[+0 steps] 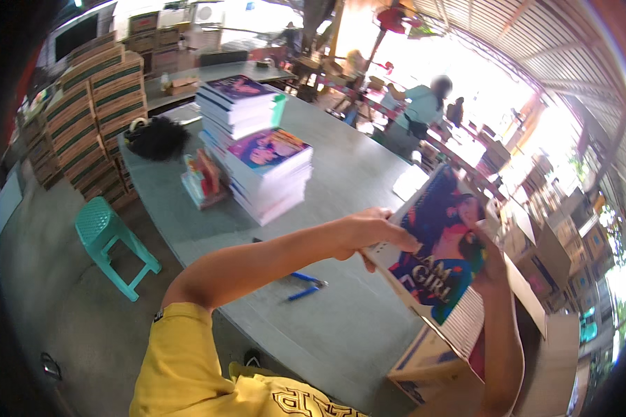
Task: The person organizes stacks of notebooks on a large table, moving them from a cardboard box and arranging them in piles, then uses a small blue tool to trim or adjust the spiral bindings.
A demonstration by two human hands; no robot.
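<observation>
Over an open cardboard box (424, 358) at the lower right, I hold a thick bundle of spiral-bound notebooks (428, 267) with a colourful illustrated cover. My left hand (375, 235) grips its left edge, thumb on top of the cover. My right hand (492, 267) is closed round the right side; its fingers are partly hidden. Beneath the bundle, more notebooks (464, 321) show their pale edges inside the box. Blue-handled pliers (307, 286) lie on the grey table (348, 326), left of the box and below my left forearm.
Tall notebook stacks (268, 184) stand on the table, beside a small red-and-white item (203, 181) and a black fluffy bundle (158, 137). A green stool (108, 233) is on the floor at left, near piled cartons (94, 111). A person (421, 111) works farther back.
</observation>
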